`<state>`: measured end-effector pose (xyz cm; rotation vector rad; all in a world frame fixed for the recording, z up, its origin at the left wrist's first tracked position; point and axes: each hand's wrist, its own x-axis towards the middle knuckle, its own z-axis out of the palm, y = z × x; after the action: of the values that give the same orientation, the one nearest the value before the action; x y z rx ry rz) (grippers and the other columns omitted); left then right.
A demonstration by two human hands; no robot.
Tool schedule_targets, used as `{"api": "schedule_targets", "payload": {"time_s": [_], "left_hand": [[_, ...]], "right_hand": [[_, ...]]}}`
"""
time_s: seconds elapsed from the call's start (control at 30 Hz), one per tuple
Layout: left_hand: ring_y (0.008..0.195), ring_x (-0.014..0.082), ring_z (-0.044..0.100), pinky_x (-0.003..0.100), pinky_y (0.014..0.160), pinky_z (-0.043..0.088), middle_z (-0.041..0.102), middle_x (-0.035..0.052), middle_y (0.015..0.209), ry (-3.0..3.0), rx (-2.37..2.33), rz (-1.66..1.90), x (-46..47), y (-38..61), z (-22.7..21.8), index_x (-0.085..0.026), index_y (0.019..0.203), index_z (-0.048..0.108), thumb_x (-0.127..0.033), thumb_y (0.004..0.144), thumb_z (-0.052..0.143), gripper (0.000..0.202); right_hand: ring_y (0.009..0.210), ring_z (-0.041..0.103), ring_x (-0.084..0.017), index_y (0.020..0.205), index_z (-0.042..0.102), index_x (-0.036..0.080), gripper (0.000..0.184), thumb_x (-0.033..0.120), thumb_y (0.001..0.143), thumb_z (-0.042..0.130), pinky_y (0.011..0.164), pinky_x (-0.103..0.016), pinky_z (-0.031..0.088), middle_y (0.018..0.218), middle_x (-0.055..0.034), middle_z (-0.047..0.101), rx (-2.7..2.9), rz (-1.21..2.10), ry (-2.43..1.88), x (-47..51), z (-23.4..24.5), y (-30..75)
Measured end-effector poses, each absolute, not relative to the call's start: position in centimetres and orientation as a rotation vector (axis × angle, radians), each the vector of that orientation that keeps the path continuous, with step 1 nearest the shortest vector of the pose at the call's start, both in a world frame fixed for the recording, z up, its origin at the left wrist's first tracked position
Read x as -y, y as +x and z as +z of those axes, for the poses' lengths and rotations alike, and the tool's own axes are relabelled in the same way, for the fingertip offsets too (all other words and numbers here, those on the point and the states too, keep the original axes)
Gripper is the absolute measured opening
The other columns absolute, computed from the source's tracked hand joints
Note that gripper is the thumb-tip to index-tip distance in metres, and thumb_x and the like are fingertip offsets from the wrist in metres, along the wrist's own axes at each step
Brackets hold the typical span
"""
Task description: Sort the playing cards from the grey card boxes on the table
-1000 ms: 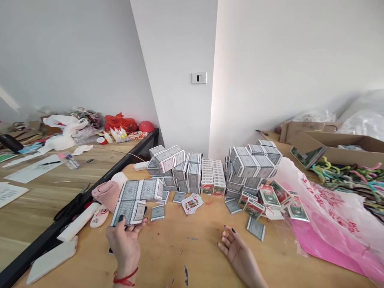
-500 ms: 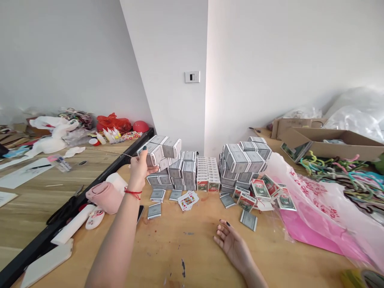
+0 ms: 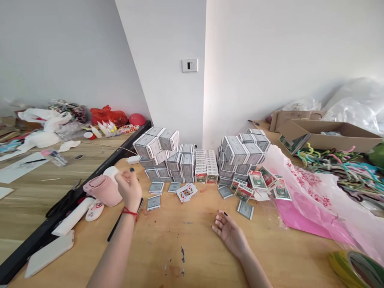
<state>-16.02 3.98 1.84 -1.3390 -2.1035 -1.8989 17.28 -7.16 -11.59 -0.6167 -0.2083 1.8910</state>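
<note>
My left hand hovers over the wooden table, below the left stack of grey card boxes; its fingers are loosely curled and hold nothing. A red string circles that wrist. My right hand rests palm up on the table with its fingers apart, empty. A second stack of grey card boxes stands at the back right, with red-and-green card packs between the two stacks. Loose playing cards and single small decks lie in front of the stacks.
A pink roll, a white cylinder and a white slab lie at the table's left edge. A pink plastic bag covers the right side. A cardboard box and coloured pipe cleaners sit far right. Tape roll at bottom right.
My left hand lifted a bundle of grey card boxes from the table, set it on top of the left stack, then let go and drew back down. My right hand stayed put.
</note>
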Motion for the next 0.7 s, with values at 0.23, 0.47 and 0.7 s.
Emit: {"api": "schedule_targets", "payload": {"time_s": [0.23,0.47,0.7], "left_hand": [[0.117,0.0296,0.042,0.045,0.093,0.038,0.051,0.0167,0.119,-2.119,2.075,-0.802,1.0,-13.6,-9.8,-0.012,0.112,0.047,-0.036,0.077,0.046,0.043],[0.109,0.0254,0.05,0.042,0.088,0.043,0.056,0.0113,0.114,-2.134,2.086,-0.882,2.5,-10.9,-11.8,-0.016,0.11,0.051,-0.028,0.079,0.044,0.034],[0.114,0.0227,0.046,0.041,0.092,0.043,0.051,0.0107,0.121,-2.335,2.019,-1.13,2.6,-9.2,-12.0,-0.018,0.117,0.044,-0.022,0.079,0.044,0.039]], "right_hand": [[0.072,0.059,-0.013,0.091,0.061,0.021,0.019,0.03,0.074,0.062,0.078,-0.034,0.044,0.083,-0.0013,0.065,0.236,1.901,-0.65,6.9,-11.3,17.2],[0.074,0.06,-0.012,0.092,0.061,0.022,0.018,0.029,0.076,0.06,0.079,-0.033,0.044,0.084,-0.0011,0.065,0.209,1.887,-0.625,7.1,-11.6,17.4],[0.073,0.06,-0.013,0.092,0.061,0.022,0.019,0.03,0.075,0.061,0.078,-0.034,0.045,0.083,-0.0012,0.065,0.226,1.888,-0.64,7.0,-11.3,17.3]]}}
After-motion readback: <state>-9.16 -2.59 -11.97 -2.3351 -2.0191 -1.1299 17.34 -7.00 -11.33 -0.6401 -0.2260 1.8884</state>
